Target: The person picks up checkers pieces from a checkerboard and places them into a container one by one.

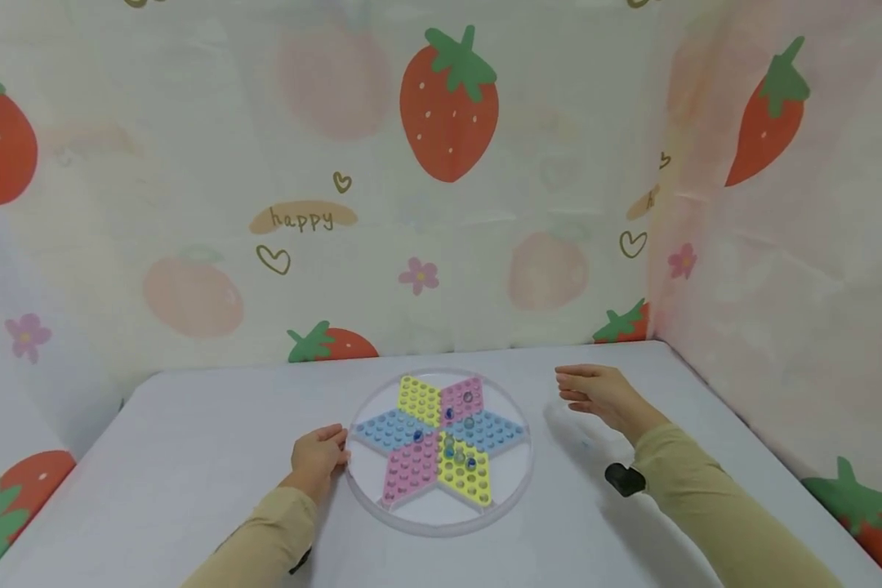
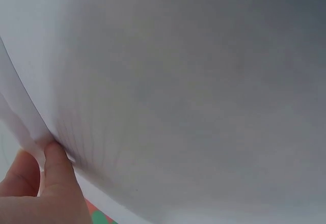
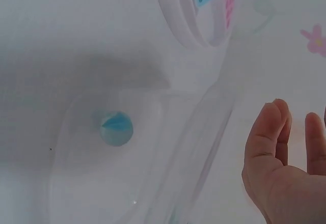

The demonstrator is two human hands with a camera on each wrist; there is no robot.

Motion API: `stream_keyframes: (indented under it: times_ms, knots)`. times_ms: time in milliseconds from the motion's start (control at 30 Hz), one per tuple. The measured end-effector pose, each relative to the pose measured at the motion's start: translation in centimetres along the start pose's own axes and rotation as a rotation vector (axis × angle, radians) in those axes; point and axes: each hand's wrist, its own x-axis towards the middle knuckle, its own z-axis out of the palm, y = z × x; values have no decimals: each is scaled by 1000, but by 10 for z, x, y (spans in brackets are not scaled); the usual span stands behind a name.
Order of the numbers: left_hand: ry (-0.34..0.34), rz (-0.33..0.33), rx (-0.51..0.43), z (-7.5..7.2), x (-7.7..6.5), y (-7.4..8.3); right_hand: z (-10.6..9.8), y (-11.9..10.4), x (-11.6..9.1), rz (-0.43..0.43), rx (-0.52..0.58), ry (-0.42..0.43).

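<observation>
A round white Chinese checkers board point(image 1: 441, 529) with a pink, yellow and blue star lies on the table. Several glass marbles sit on it, among them a dark blue marble point(image 1: 418, 436) near the centre. My left hand point(image 1: 318, 459) pinches the board's left rim between thumb and finger; the left wrist view shows the thumb point(image 2: 58, 170) against the edge. Off to the board's right, my right hand point(image 1: 603, 396) hovers above the table, its fingers gently bent and nothing visible between them. Below it, a clear container point(image 3: 204, 142) holds a blue-streaked marble point(image 3: 116, 128).
A white cloth covers the table point(image 1: 220, 457). Curtains printed with strawberries point(image 1: 450, 114) hang behind it and along the sides. A small black device point(image 1: 625, 479) is at my right wrist.
</observation>
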Motion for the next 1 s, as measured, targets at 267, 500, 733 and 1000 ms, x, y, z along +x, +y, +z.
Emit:
stream_keyframes:
  times_ms: [267, 500, 733, 1000]
  knots:
    - [-1, -1, -6, 1, 4, 0, 11, 1, 2, -9, 28, -17]
    - [2, -14, -8, 0, 4, 3, 25, 0, 6, -1, 60, -33]
    - [0, -10, -11, 2, 2, 2, 39, 3, 10, 14, 42, -24]
    - [6, -14, 1, 1, 0, 3, 58, 10, 13, 50, 48, -21]
